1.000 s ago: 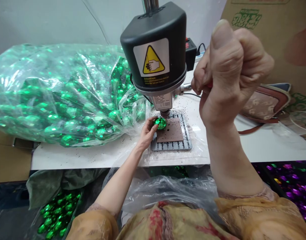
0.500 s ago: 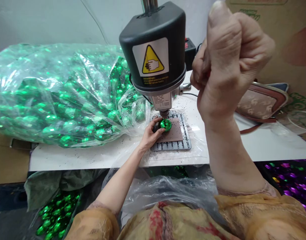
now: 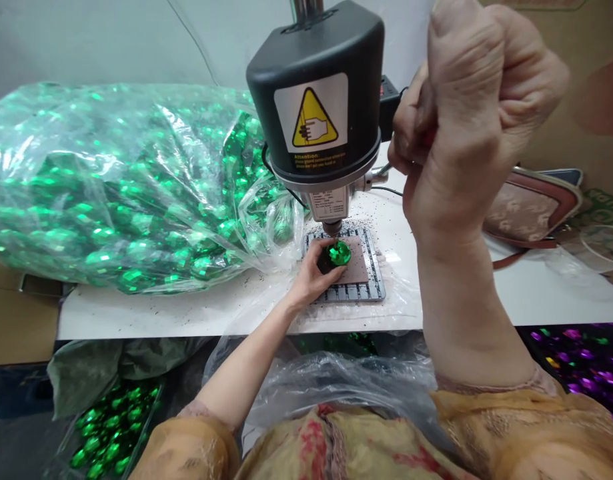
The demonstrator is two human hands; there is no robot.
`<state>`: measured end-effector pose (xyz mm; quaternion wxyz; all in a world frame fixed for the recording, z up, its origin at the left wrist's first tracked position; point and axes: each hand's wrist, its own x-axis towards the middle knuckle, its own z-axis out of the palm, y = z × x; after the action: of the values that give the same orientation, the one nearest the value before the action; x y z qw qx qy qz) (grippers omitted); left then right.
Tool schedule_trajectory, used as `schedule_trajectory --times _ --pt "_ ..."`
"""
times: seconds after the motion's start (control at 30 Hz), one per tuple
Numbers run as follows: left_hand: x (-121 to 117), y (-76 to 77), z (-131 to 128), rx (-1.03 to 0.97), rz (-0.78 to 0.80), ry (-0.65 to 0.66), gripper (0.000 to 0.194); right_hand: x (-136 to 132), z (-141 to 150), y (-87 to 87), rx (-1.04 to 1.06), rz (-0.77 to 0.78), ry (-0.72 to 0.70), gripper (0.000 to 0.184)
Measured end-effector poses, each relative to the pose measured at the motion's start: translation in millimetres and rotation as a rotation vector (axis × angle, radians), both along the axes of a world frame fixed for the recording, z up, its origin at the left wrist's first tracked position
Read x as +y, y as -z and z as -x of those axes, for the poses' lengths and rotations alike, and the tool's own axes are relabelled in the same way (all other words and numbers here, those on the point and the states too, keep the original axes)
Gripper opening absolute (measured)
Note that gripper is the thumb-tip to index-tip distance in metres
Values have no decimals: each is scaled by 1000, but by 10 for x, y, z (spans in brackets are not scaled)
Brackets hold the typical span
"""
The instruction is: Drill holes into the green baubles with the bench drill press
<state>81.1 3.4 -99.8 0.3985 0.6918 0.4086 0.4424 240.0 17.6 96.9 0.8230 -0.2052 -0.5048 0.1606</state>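
Observation:
My left hand (image 3: 312, 275) pinches a shiny green faceted ball (image 3: 339, 253) between thumb and fingers, just under the chuck (image 3: 332, 227) of a bench drill press (image 3: 316, 87). The ball is over a brownish pad (image 3: 357, 268) on the slotted metal base (image 3: 377, 288). Whether the drill bit touches the ball is too small to tell. Raised at the upper right, my right hand (image 3: 471, 113) is closed in a fist around the press's lever (image 3: 381, 173); most of the lever is hidden behind the fingers.
A big clear bag of green balls (image 3: 121, 193) fills the table's left side. At the right lie a patterned purse (image 3: 533, 203) and a cardboard box (image 3: 596, 100). Below the table are a bin of green balls (image 3: 111, 427) and purple ornaments (image 3: 586, 363). Dark shavings dot the white table (image 3: 186, 313).
My left hand and the green ball have shifted slightly right on the pad. My right hand, still on the lever, appears a little further right. The view has also moved slightly.

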Motion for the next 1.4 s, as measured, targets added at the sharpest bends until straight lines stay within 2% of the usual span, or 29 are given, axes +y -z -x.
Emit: schedule_trajectory --times 0.23,0.33,0.43,0.6,0.7,0.9,1.13,1.4 --pt "-32 35 -65 -110 140 -48 54 4 -16 -3 8 -1 -55 40" --pt "-19 66 -44 -89 132 -53 56 17 -11 40 1 -96 -79 40" --pt "-11 89 -36 -79 120 -55 55 -5 19 136 13 -189 9 43" --pt "-16 111 -52 -115 119 -43 55 -128 28 353 27 -199 134 52" --pt "-17 120 -56 -130 116 -34 55 -170 -6 446 -38 -185 130 56" --pt "-15 132 -47 -116 114 -33 55 -78 -29 555 -18 -235 79 62" --pt "-16 137 -53 -129 97 -28 54 -45 -52 664 -91 -411 135 49" --pt "-42 83 -68 -145 119 -33 54 -1 -101 837 -155 -511 135 47"
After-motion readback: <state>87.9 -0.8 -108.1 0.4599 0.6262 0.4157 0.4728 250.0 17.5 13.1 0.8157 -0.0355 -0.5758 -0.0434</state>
